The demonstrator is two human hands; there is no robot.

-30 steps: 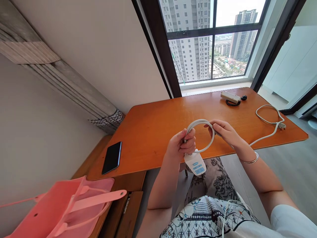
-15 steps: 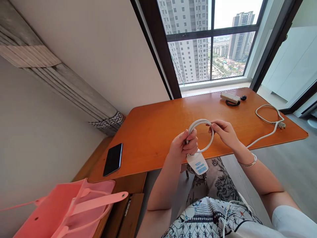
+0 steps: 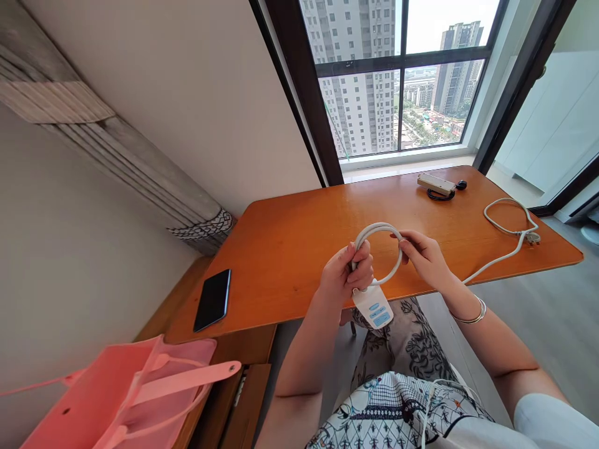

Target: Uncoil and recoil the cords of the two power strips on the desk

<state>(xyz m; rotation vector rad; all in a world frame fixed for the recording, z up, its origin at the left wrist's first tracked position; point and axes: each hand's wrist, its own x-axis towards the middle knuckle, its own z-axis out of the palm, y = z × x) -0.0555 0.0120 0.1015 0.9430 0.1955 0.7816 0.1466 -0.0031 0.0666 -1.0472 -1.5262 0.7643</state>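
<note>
My left hand (image 3: pixel 349 271) is closed around a looped white power cord (image 3: pixel 378 227) above the table's front edge. Just below that fist hangs a white block with blue labels (image 3: pixel 373 305), which looks like the end of a power strip; its sockets cannot be made out. On the right side of the loop, my right hand (image 3: pixel 423 255) pinches the same cord between thumb and fingers. The rest of the cord appears to run from behind my right wrist across the table to a plug (image 3: pixel 532 237) near the right edge.
At the back right of the wooden table (image 3: pixel 281 249) lies another power strip (image 3: pixel 436 183) with a black cord. A dark tablet or phone (image 3: pixel 213 300) rests at the left end. Beside it, a pink bag (image 3: pixel 112 386) sits lower left. The window (image 3: pixel 402 93) is behind the table.
My right hand has shifted slightly down along the loop, its fingers still on the cord. The left hand stays put around the coil.
</note>
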